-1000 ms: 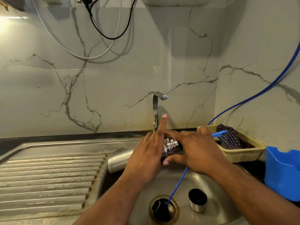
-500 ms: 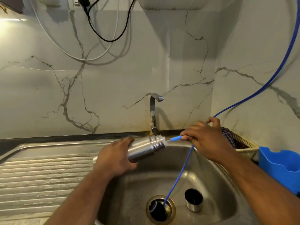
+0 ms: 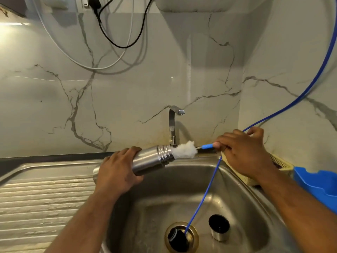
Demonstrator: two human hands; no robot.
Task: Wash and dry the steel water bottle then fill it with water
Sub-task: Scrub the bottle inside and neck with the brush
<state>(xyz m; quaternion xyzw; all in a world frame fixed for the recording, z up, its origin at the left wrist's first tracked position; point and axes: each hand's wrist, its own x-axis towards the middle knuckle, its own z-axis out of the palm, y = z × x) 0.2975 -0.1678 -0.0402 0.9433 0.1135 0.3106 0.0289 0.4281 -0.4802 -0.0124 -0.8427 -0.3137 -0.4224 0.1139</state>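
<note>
Scrubbing bottle interior
Right hand (image 3: 244,154), gripping brush (image 3: 185,149), is now pulling it out at 3 o'clock of the steel bottle (image 3: 151,160), which left hand (image 3: 118,172) is clasping; rinse likely next.

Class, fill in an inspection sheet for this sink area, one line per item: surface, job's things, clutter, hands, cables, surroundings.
Surface: steel sink with ribbed drainboard.
Job's things: steel bottle held sideways over the basin; white brush head at its mouth.
Clutter: steel cap in the basin; yellow basket; blue container.
Hands: left hand grips the bottle; right hand holds the brush handle.
Cables: blue tube into the drain; black and white cables on the wall.
Surroundings: marble-look wall, tap.
</note>
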